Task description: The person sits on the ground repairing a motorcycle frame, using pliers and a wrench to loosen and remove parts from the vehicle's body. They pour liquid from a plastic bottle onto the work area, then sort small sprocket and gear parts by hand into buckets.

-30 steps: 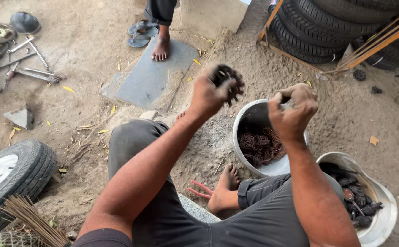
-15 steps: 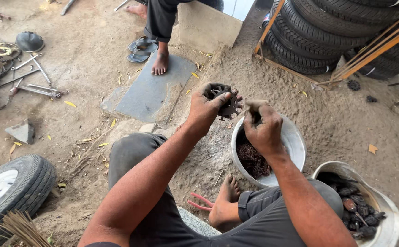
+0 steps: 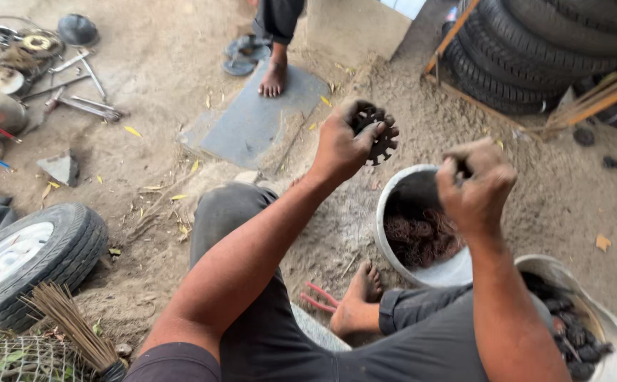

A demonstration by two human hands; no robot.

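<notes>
Clutching toothed black disc [image 3: 378,134], L hand [image 3: 344,145]; R hand [image 3: 477,185] fisted above white bucket [image 3: 393,233].

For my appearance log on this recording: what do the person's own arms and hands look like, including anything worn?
Both arms are bare from the upper arm down. The left arm shows a short dark sleeve edge at the shoulder. The left hand and right hand wear no gloves, and no rings, watch or bands show. Both hands look grimy, with dark smudges on the fingers.
</notes>
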